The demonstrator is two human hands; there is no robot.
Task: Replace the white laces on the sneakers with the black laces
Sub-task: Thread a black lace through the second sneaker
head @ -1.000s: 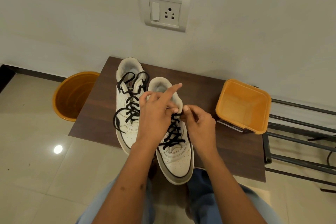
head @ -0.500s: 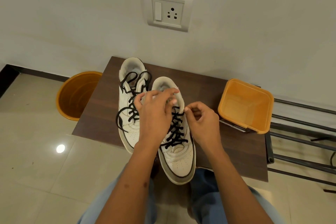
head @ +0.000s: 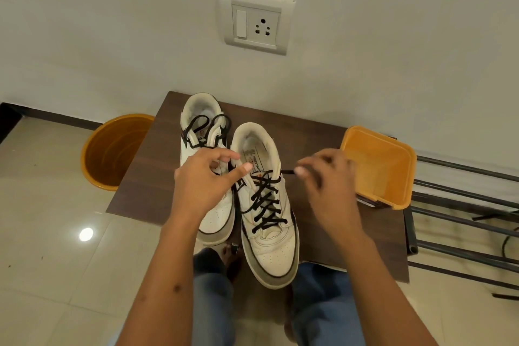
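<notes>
two white sneakers sit side by side on the brown counter, both threaded with black laces. the right hand pinches a lace end of the right sneaker; the left hand pinches the other end, over the left sneaker.

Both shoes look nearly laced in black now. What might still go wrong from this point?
The right hand pinches only the tip of the black lace, pulled sideways from the near sneaker; it may slip free.

That sneaker's toe hangs over the table edge, so a hard tug might tip it off.

The left hand hovers over the far sneaker, whose lace ends lie loose and could snag.
</notes>
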